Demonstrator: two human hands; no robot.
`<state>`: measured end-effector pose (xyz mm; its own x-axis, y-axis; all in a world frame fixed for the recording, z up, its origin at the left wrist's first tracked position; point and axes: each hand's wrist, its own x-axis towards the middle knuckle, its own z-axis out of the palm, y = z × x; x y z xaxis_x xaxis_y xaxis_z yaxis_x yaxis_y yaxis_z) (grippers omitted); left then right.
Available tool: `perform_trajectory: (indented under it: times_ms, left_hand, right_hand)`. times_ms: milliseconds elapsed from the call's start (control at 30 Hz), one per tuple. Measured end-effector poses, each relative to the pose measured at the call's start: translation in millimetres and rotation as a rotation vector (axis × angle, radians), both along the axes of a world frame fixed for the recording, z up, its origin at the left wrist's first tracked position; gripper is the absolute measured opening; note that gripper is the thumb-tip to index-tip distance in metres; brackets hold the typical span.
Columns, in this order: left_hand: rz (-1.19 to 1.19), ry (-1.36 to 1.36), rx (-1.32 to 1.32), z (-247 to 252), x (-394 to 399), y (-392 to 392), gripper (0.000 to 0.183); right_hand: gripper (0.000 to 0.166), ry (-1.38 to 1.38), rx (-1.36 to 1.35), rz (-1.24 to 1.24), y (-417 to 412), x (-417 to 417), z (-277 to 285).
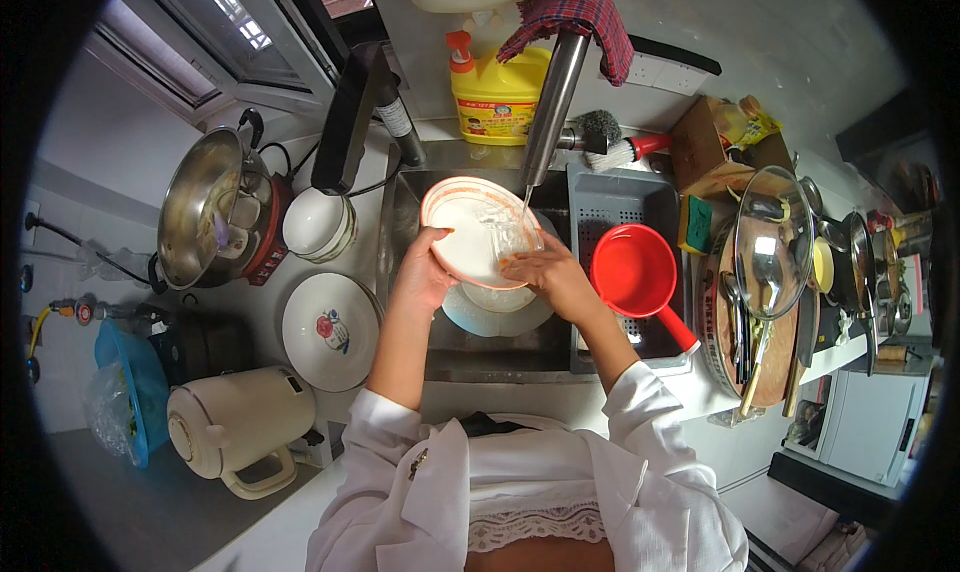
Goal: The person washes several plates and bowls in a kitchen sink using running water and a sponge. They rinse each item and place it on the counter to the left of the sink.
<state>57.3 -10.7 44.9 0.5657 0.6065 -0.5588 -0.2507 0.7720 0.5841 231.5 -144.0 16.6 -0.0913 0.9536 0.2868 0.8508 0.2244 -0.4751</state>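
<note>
Both my hands hold a white bowl with an orange-red rim band (461, 230), tilted over the stainless steel sink (495, 365). My left hand (425, 268) grips its left edge, thumb over the rim. My right hand (551, 272) is at the lower right, fingers reaching inside the bowl. From the metal faucet (555, 106) a thin stream of water runs into the bowl near its right rim. Below, partly hidden by the bowl and my hands, more dishes (487, 318) sit in the sink.
A grey perforated basket (587, 197) holds a red ladle-like dipper (634, 268). Stacked bowls (315, 223) and plates (330, 332) stand left of the sink. A yellow detergent jug (499, 95) stands behind. At right, a glass lid (775, 242) leans over a wooden cutting board (780, 354) with utensils.
</note>
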Motion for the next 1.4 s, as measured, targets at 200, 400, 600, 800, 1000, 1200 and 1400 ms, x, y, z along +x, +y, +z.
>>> perform_trajectory:
  times_ms: [200, 400, 600, 800, 1000, 1200, 1400]
  left_hand:
    - [-0.006, 0.064, 0.292, -25.5, 25.5, 2.9, 0.074]
    - [-0.032, 0.369, 0.694, -22.6, 52.3, -13.8, 0.066]
    - [-0.013, 0.574, 1.268, -22.8, 67.0, -14.3, 0.053]
    - [-0.049, 0.553, 1.496, -22.3, 72.3, -10.3, 0.039]
    - [-0.186, 0.441, 1.645, -13.7, 70.9, -5.6, 0.035]
    - [-0.356, 0.236, 1.427, -24.9, 72.8, 14.4, 0.036]
    - [-0.334, 0.093, 1.006, -20.3, 65.6, 19.8, 0.042]
  right_hand:
    - [0.019, 0.307, -0.09, -0.056, -5.7, -17.0, -1.0]
    - [0.017, 0.655, -0.313, -0.241, -8.5, -23.6, -2.6]
    - [0.02, 1.071, -0.204, -0.201, -8.4, -20.6, -15.2]
    - [0.02, 1.261, -0.24, -0.159, -14.7, -11.5, -6.6]
    - [0.022, 1.328, -0.294, -0.161, -26.3, 2.3, -6.6]
    - [0.024, 1.468, -0.274, -0.158, -33.3, 11.6, 6.1]
    - [0.026, 1.654, -0.231, -0.122, -33.9, 17.6, -1.1]
